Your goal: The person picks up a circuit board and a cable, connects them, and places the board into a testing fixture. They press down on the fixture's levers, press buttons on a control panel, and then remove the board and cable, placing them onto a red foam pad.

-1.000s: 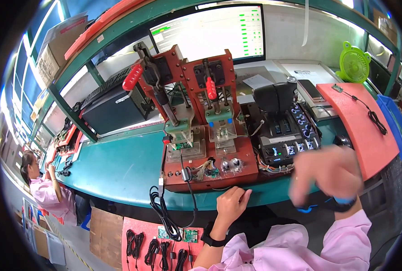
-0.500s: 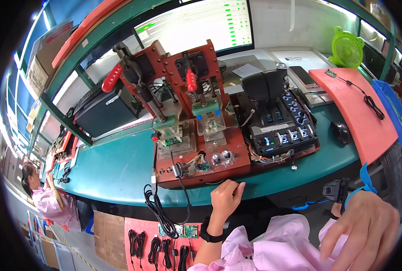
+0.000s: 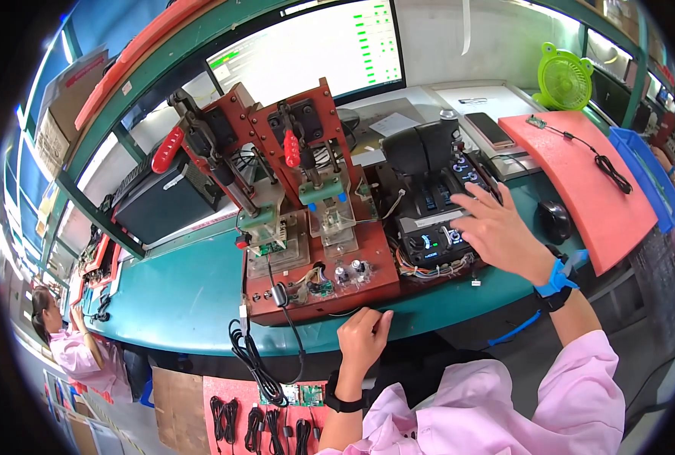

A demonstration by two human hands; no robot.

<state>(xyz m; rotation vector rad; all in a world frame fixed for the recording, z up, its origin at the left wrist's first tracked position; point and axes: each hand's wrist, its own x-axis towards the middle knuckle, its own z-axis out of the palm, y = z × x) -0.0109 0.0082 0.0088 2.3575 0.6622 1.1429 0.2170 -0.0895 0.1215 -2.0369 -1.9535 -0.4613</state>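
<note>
My right hand (image 3: 497, 231) reaches over the black control panel (image 3: 428, 224), which has a thick lever grip (image 3: 421, 146). Its fingers are spread apart and hold nothing; whether they touch the knobs I cannot tell. My left hand (image 3: 363, 337), curled into a loose fist, rests at the bench edge just in front of the red test fixture (image 3: 330, 292). Nothing shows in it. Two toggle clamps with red handles stand on the fixture, the left handle (image 3: 168, 150) raised outward and the right handle (image 3: 291, 148) hanging down. A circuit board (image 3: 273, 246) sits under the left clamp, with a black cable (image 3: 254, 364) hanging off the front.
A lit monitor (image 3: 307, 53) stands behind. At right are a phone (image 3: 490, 130), a black mouse (image 3: 554, 221), a pink foam sheet (image 3: 580, 182) with a cabled board, a blue tray (image 3: 648, 178) and a green fan (image 3: 565, 78). Coiled cables (image 3: 255, 428) lie lower left; a co-worker (image 3: 80, 341) sits far left.
My right hand has swung from the lower right up and leftward over the control panel, its fingers spreading. My left hand stays at the bench edge. The view has shifted slightly.
</note>
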